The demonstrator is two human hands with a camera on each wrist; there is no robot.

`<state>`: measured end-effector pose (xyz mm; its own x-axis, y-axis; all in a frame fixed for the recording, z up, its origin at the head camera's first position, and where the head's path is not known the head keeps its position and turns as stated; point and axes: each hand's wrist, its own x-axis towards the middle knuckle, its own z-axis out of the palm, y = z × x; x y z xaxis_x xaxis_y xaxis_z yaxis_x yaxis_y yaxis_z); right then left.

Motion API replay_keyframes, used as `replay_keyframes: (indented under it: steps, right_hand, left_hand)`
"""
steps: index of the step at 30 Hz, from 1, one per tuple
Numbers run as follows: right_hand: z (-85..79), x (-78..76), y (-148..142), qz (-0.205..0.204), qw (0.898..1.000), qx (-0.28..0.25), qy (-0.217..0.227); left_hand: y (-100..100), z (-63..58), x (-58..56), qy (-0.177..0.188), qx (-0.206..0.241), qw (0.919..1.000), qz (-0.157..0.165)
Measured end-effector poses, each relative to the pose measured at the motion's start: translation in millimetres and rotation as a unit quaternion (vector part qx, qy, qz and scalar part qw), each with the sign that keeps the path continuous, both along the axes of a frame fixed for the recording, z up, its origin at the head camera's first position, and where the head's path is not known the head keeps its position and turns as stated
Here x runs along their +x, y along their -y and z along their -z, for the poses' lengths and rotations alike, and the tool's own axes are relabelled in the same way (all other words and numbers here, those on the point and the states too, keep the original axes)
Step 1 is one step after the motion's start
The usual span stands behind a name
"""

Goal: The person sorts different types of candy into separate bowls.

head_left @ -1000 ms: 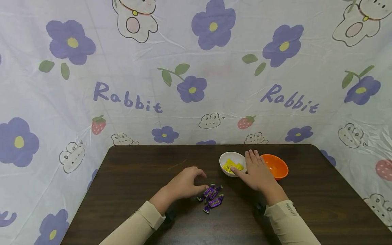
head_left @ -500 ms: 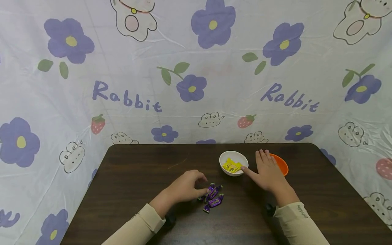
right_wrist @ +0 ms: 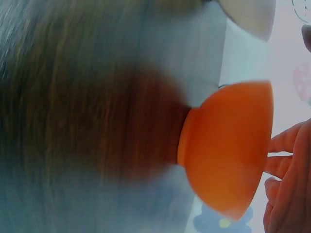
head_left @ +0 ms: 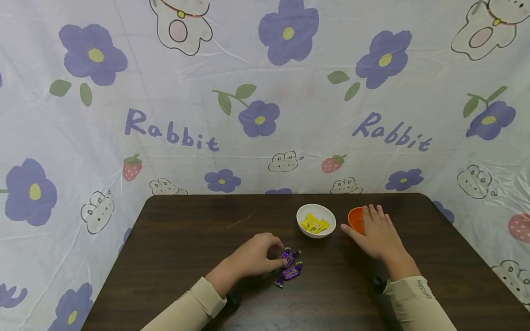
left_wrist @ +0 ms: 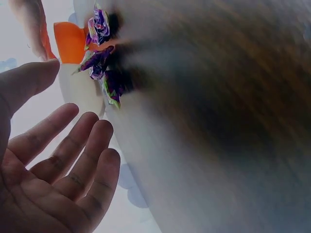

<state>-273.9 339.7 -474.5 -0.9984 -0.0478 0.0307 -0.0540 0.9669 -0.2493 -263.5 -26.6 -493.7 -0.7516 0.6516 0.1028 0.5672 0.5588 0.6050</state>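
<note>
My left hand (head_left: 256, 255) hovers by several purple-wrapped candies (head_left: 291, 273) on the table, thumb and fingers apart. In the left wrist view, the fingers of that hand (left_wrist: 58, 179) are loosely bent with nothing between them, a little short of the candies (left_wrist: 99, 26). Over the orange bowl (head_left: 355, 219) lies my right hand (head_left: 380, 238), its fingers extended and covering the bowl's right part. From the right wrist, the hand (right_wrist: 290, 179) shows at the rim side of the orange bowl (right_wrist: 228, 145); whether it touches is unclear. Yellow-wrapped candies (head_left: 313, 224) lie in a white bowl (head_left: 318, 208).
The white bowl stands left of the orange one, with a narrow gap between them. Both are on a dark wooden table (head_left: 186, 230) toward its far side. Behind the table hangs a printed cloth (head_left: 248, 165) with flowers and rabbits.
My right hand has moved right, from the white bowl's edge to over the orange bowl. The left hand has shifted slightly right and closer to the purple candies.
</note>
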Motion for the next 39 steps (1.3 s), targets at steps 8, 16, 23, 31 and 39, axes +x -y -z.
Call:
replay_keyframes:
  steps: [8, 16, 23, 31, 39]
  right_hand:
    - [6.2, 0.8, -19, 0.011, 1.0, 0.005, -0.005]
    - [8.8, 0.6, -34, 0.023, 1.0, 0.0, 0.017]
    - [11.6, 0.5, -40, 0.031, 0.999, -0.001, 0.034]
    - [16.5, -1.3, -45, 0.031, 0.999, -0.011, 0.032]
    - [16.3, -3.1, -44, 0.022, 0.999, -0.003, 0.041]
  left_hand:
    - [-2, -0.1, 2.1, -0.002, -0.001, 1.0, 0.007]
    - [-5, 1.8, 0.9, -0.002, -0.006, 1.0, 0.004]
    - [-7, 0.5, 3.1, 0.002, -0.01, 0.9999, 0.005]
    - [-8, -2.4, 7.5, 0.008, -0.016, 0.9998, 0.002]
    - [-10, -2.4, 12.1, 0.003, -0.018, 0.9998, 0.006]
